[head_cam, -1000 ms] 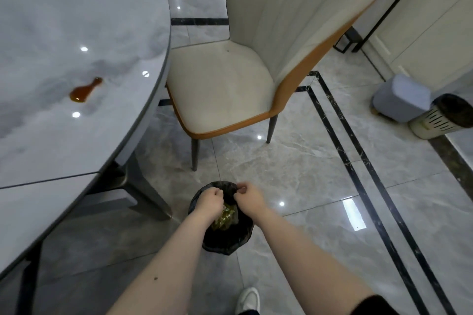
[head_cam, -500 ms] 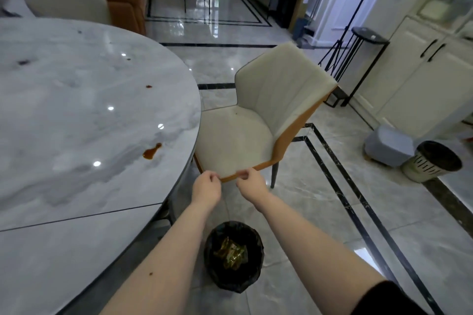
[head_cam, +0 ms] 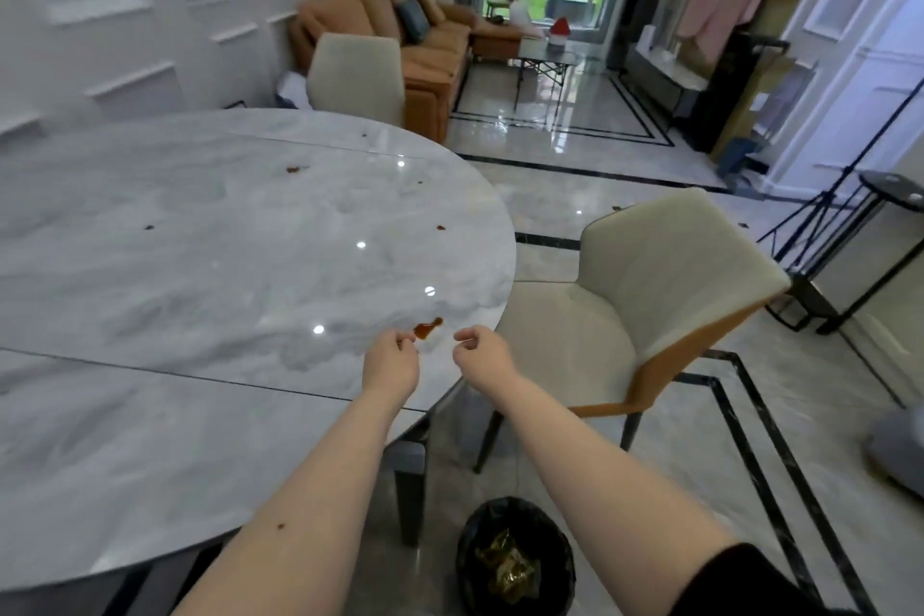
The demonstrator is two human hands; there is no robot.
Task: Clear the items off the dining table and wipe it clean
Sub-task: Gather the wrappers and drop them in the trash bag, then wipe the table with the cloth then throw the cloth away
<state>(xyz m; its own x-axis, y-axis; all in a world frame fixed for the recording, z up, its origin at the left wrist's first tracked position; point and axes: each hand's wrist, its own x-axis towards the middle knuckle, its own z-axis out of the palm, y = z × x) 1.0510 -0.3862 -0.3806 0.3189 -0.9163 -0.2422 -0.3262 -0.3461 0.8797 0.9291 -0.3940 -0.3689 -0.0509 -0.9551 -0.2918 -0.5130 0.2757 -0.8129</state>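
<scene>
Hovering hands (head_cam: 434, 355) loosely curled over stained table (head_cam: 200, 265).

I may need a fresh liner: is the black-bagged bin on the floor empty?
Not empty: the black-bagged bin holds crumpled yellowish wrappers at the bottom, well below its rim.
</scene>
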